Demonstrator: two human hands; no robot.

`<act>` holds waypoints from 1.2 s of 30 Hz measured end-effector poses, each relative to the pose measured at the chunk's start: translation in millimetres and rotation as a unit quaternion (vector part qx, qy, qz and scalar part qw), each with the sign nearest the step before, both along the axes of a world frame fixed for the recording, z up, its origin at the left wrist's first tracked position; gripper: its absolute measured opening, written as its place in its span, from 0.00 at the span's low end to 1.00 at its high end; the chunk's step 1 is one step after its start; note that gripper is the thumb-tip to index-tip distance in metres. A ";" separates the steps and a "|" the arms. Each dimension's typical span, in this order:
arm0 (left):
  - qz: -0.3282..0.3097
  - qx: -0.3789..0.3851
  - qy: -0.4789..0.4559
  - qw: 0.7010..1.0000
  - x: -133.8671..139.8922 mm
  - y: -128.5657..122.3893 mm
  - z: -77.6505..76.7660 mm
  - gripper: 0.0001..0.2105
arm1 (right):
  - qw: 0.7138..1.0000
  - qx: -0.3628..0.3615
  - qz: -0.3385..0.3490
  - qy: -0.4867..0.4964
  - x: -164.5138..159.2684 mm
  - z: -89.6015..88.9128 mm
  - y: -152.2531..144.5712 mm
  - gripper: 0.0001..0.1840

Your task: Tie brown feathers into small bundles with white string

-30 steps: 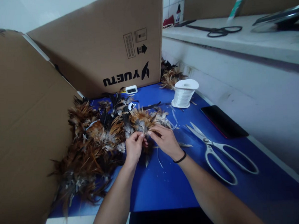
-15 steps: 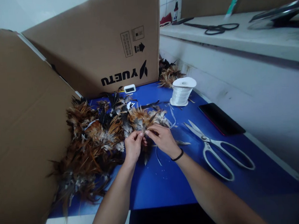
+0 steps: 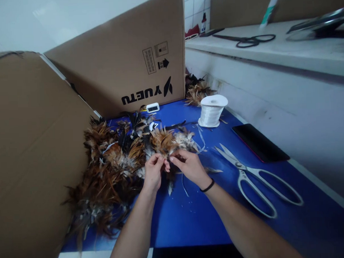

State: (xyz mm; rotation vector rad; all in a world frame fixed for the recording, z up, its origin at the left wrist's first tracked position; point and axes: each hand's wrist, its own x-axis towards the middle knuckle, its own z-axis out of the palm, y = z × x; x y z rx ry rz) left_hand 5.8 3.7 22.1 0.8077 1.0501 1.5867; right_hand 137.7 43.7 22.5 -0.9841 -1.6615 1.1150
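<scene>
My left hand (image 3: 154,171) is closed in a pinch at the lower end of a brown and grey feather bunch (image 3: 162,140). Close beside it, my right hand (image 3: 189,166) pinches the same spot with thumb and forefinger, a dark band round its wrist. The exact bit between the fingertips is small and partly hidden. A big heap of brown, black and white feathers (image 3: 106,184) spreads to the left of my hands. A thin white ribbon (image 3: 201,139) trails on the blue table from the spool (image 3: 211,112) and shows again below my right hand.
Large silver scissors (image 3: 255,175) lie with blades apart at the right, near a black phone (image 3: 259,142). Cardboard panels (image 3: 102,60) wall off the left and back. A small white timer (image 3: 152,107) sits by the back panel. Black scissors (image 3: 248,40) rest on the shelf (image 3: 296,45).
The view has tilted slightly, so everything sits a little lower and further right. Both hands keep their pinch at the feather bunch, with only small finger movement.
</scene>
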 end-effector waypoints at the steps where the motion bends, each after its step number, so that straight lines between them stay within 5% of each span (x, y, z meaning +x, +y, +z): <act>1: 0.000 0.004 -0.007 1.000 -1.0 0.2 -0.3 0.13 | 1.000 0.001 -0.001 -0.002 0.0 0.0 0.3 0.06; 8: 0.031 0.038 -0.027 0.998 -9.1 1.4 6.2 0.14 | 1.000 0.018 -0.002 -0.023 6.8 2.9 3.2 0.05; 18: 0.073 0.069 -0.021 0.995 -30.4 -1.3 28.0 0.13 | 0.941 0.135 0.117 -0.288 16.2 8.8 -9.3 0.07; 30: 0.092 0.060 -0.056 0.992 -44.2 2.4 4.2 0.11 | 0.890 0.168 0.169 -0.389 9.2 10.1 1.3 0.08; 36: 0.109 0.062 -0.056 0.991 -46.3 1.6 6.3 0.12 | 0.909 0.149 0.149 -0.359 1.9 17.4 -1.1 0.10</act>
